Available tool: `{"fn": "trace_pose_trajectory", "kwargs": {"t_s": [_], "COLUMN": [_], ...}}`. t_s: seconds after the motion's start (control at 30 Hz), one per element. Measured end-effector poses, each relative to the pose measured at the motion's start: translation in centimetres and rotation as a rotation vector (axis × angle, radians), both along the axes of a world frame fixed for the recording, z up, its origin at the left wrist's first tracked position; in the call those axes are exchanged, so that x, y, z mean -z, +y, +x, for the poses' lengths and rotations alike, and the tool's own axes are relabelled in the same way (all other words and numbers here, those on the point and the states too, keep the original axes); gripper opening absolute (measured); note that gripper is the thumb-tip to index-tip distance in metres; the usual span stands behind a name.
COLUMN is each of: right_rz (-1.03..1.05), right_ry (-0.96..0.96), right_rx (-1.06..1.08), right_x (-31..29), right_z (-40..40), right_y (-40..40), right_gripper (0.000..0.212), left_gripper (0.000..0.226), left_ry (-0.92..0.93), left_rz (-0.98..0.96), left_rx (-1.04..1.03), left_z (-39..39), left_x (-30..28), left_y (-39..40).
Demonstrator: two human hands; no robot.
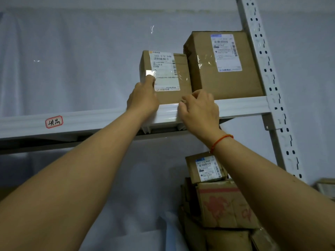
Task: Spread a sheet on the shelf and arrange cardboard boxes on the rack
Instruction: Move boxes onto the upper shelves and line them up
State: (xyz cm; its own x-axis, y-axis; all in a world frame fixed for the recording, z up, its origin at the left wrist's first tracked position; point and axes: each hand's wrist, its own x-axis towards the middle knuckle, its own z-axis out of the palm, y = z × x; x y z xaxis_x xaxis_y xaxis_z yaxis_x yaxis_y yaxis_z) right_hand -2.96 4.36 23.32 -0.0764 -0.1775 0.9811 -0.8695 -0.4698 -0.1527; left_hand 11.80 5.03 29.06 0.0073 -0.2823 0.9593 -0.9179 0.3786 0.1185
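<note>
The small box's shipping label (164, 69) reads "500 E72 048"; the shelf beam's red-bordered sticker (54, 121) bears handwritten "项品".

The white metal shelf (241, 106) carries two cardboard boxes side by side: a smaller box (174, 77) and, touching it, a taller box (224, 64).

both arms reach up — left hand (144, 98) flat-fingered, right hand (199, 110) loosely curled.
</note>
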Motion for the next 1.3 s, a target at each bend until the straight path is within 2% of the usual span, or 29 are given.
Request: {"fn": "trace_pose_trajectory", "kwargs": {"t_s": [0.23,0.37,0.47,0.53,0.6,0.77,0.93,1.1,1.17,1.3], "right_rz": [-0.086,-0.227,-0.308,-0.296,-0.269,-0.098,0.148,0.400,0.491,0.658], "right_ry": [-0.060,-0.167,-0.199,-0.203,-0.202,-0.161,-0.051,0.104,0.139,0.212], "right_rx": [0.003,-0.091,-0.196,-0.269,-0.307,-0.462,-0.577,-0.686,-0.739,-0.775], "right_x": [0.7,1.9,3.5,5.0,6.3,10.6,14.7,17.7,18.7,20.0], "right_z": [0.8,3.3,6.3,9.0,10.8,17.0,23.6,30.5,33.3,37.6], "right_y": [-0.5,-0.5,-0.5,-0.4,-0.6,0.5,1.7,3.0,3.0,3.0], "right_gripper": [0.033,0.029,0.020,0.017,0.016,0.020,0.017,0.026,0.030,0.029], "left_gripper": [0.043,0.035,0.026,0.024,0.023,0.022,0.020,0.029,0.034,0.047], "left_ry": [-0.017,0.027,0.009,-0.005,0.002,0.090,0.252,0.523,0.655,0.899], "left_rz": [0.079,-0.181,-0.407,-0.467,-0.448,-0.359,-0.245,-0.200,-0.128,0.036], "left_rx": [-0.010,-0.038,0.033,0.080,0.121,0.060,-0.169,-0.515,-0.624,-0.649], "left_z": [-0.2,-0.5,0.3,1.9,3.3,10.3,19.1,27.6,31.1,36.5], "left_x": [0.2,2.8,5.7,7.9,9.6,14.9,19.8,22.3,23.1,24.3], "left_y": [-0.4,0.9,2.1,2.8,3.3,5.5,8.0,11.1,11.9,12.5]}}
